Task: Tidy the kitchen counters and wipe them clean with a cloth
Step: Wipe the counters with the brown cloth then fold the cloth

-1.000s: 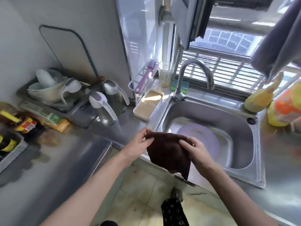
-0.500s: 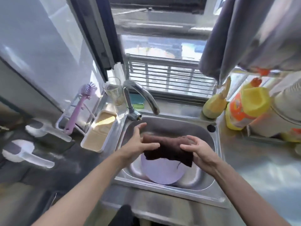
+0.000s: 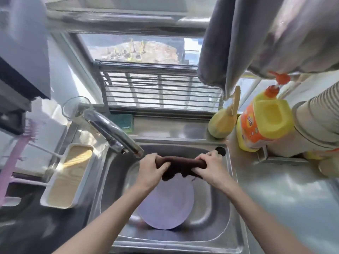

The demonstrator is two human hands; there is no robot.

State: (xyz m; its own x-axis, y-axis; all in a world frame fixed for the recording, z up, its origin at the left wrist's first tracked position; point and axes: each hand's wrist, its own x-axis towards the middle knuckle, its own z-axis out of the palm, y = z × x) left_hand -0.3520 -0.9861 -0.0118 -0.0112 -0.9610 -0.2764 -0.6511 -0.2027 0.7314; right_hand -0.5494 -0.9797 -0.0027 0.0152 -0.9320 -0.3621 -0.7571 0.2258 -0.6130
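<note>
Both hands' fingers (image 3: 161,166) clamped on dark cloth (image 3: 180,166), mid-basin, clear of sink (image 3: 110,173) rims

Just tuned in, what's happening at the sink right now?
A person is holding a dark brown cloth bunched into a roll over the steel sink, left hand gripping one end and right hand the other, as if wringing it. It sits just beyond the faucet spout; no water is visibly running. A lilac plate lies in the basin below.
</note>
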